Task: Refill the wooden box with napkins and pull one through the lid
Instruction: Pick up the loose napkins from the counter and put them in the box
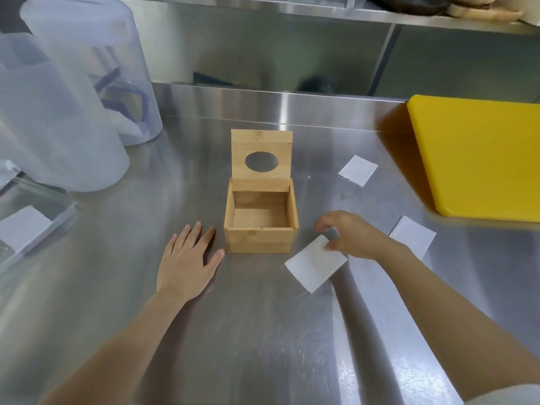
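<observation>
Right now your left hand [187, 260] lies flat and spread wide on the steel surface [263, 331], just left of the wooden box [261, 239], thumb tip close to its lower left corner. The box sits at the centre of the frame with its lid [261, 154] standing upright behind it, the oval hole facing you; the inside shows bare wood. Your right hand [349, 236] is just right of the box, fingers curled and pinching the upper edge of a white napkin [314, 266] that lies tilted on the surface. A second napkin [413, 236] lies beyond your right wrist, and a third [358, 171] sits further up, near the yellow cutting board [479, 159] at the right edge. Translucent plastic containers [73, 112] fill the upper left.
</observation>
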### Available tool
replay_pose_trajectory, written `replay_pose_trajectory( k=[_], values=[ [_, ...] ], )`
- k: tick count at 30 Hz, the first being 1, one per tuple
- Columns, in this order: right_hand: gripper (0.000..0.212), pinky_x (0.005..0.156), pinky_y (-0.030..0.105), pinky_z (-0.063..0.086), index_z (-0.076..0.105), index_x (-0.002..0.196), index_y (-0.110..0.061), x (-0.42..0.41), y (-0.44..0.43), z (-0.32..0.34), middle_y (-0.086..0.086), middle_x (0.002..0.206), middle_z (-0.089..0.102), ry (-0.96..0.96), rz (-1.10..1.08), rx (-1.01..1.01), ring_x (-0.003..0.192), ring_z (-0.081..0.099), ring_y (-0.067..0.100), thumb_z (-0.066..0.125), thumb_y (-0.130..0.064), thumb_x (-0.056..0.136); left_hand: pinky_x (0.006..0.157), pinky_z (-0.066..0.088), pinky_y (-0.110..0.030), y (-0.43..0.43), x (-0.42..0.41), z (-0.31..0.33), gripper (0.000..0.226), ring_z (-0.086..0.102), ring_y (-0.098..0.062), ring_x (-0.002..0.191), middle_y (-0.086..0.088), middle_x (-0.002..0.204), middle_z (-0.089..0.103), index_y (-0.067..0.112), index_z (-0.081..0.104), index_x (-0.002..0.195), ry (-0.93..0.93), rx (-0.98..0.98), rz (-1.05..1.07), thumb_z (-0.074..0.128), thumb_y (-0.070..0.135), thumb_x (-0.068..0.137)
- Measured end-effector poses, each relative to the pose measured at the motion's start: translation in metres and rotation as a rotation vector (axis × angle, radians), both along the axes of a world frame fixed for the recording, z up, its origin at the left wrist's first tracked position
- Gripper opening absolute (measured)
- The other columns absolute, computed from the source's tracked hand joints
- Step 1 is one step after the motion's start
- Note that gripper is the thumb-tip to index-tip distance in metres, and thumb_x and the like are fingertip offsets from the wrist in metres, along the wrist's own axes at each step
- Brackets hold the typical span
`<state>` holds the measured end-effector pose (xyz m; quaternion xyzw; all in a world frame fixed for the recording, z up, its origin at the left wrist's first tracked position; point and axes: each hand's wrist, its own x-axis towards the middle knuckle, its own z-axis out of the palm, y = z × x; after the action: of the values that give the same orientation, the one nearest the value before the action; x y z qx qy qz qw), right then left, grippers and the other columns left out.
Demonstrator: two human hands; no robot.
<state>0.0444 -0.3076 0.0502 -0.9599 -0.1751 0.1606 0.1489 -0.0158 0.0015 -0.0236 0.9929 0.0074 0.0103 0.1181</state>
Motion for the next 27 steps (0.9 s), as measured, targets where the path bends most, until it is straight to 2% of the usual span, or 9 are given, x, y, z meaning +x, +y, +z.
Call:
replay_pose_trajectory(
  k=[2,6,9,13,16,18,20,23,27],
  values=[
    [0.046,0.094,0.032,0.031,0.055,0.122,-0.023,0.004,0.011,-0.001,-0.005,0.125,0.056,-0.001,0.175,-0.135,0.118,0.046,0.019,0.067,-0.014,0.079,0.117,0.007,-0.038,0.001,-0.001,0.001,0.056,0.010,-0.021,0.144,-0.004,0.155,0.020,0.026,0.028,0.142,-0.001,-0.001,0.014,0.032,0.051,0.092],
    [0.054,0.090,0.033,0.029,0.048,0.122,-0.029,0.007,0.022,-0.007,-0.003,0.118,0.055,0.059,0.237,-0.273,0.113,0.042,0.021,0.072,-0.020,0.074,0.116,0.007,-0.037,-0.001,0.000,0.000,0.056,0.010,-0.020,0.144,-0.003,0.155,0.020,0.026,0.028,0.142,0.004,-0.013,0.008,0.032,0.051,0.092],
    [0.046,0.076,0.030,0.032,0.048,0.117,-0.028,0.006,0.024,0.000,-0.001,0.105,0.047,0.212,0.144,-0.339,0.105,0.032,0.023,0.070,-0.026,0.077,0.116,0.006,-0.037,-0.001,-0.001,-0.001,0.060,0.010,-0.020,0.144,-0.003,0.156,0.020,0.027,0.028,0.142,0.002,-0.005,0.012,0.025,0.055,0.090],
    [0.029,0.077,0.026,0.022,0.062,0.103,-0.013,0.006,0.025,0.004,-0.003,0.098,0.042,0.164,0.259,-0.398,0.092,0.026,0.018,0.068,-0.027,0.078,0.116,0.004,-0.035,0.000,0.000,-0.002,0.066,0.009,-0.018,0.144,-0.001,0.156,0.019,0.027,0.027,0.142,0.006,0.004,0.021,0.018,0.061,0.086],
    [0.010,0.062,0.021,0.026,0.058,0.079,-0.015,0.006,0.025,0.006,-0.003,0.086,0.046,0.250,0.233,-0.275,0.080,0.039,0.015,0.068,-0.019,0.077,0.116,0.005,-0.035,-0.001,-0.001,-0.002,0.078,0.011,-0.018,0.144,-0.001,0.155,0.021,0.027,0.029,0.141,-0.003,-0.005,0.025,0.007,0.065,0.077],
    [0.023,0.057,0.021,0.032,0.049,0.068,-0.024,0.007,0.026,0.011,-0.007,0.076,0.048,0.382,0.197,-0.174,0.069,0.045,0.011,0.066,-0.012,0.077,0.116,0.006,-0.035,-0.001,-0.001,-0.003,0.079,0.012,-0.018,0.143,-0.001,0.155,0.022,0.027,0.030,0.141,-0.006,-0.004,0.028,0.007,0.065,0.076],
    [0.018,0.065,0.023,0.040,0.056,0.077,-0.023,0.009,0.026,0.018,-0.006,0.084,0.056,0.470,0.200,-0.082,0.078,0.053,0.013,0.065,-0.007,0.077,0.116,0.007,-0.036,0.000,0.000,-0.003,0.078,0.014,-0.019,0.143,-0.002,0.154,0.024,0.026,0.032,0.141,-0.014,-0.003,0.027,0.008,0.064,0.077],
    [0.019,0.072,0.022,0.045,0.063,0.097,-0.008,0.014,0.025,0.036,0.001,0.094,0.062,0.603,0.206,0.102,0.087,0.058,0.015,0.064,-0.004,0.078,0.116,0.008,-0.036,0.000,0.000,-0.003,0.077,0.016,-0.019,0.143,-0.002,0.154,0.026,0.025,0.034,0.140,-0.022,-0.011,0.035,0.009,0.064,0.077],
    [0.016,0.067,0.018,0.045,0.062,0.090,-0.006,0.019,0.036,0.068,0.000,0.082,0.061,0.616,0.237,0.383,0.077,0.058,0.011,0.060,-0.012,0.075,0.116,0.007,-0.035,-0.001,0.000,-0.003,0.075,0.016,-0.019,0.143,-0.001,0.154,0.026,0.026,0.033,0.140,-0.025,-0.012,0.041,0.009,0.063,0.079]
  ],
)
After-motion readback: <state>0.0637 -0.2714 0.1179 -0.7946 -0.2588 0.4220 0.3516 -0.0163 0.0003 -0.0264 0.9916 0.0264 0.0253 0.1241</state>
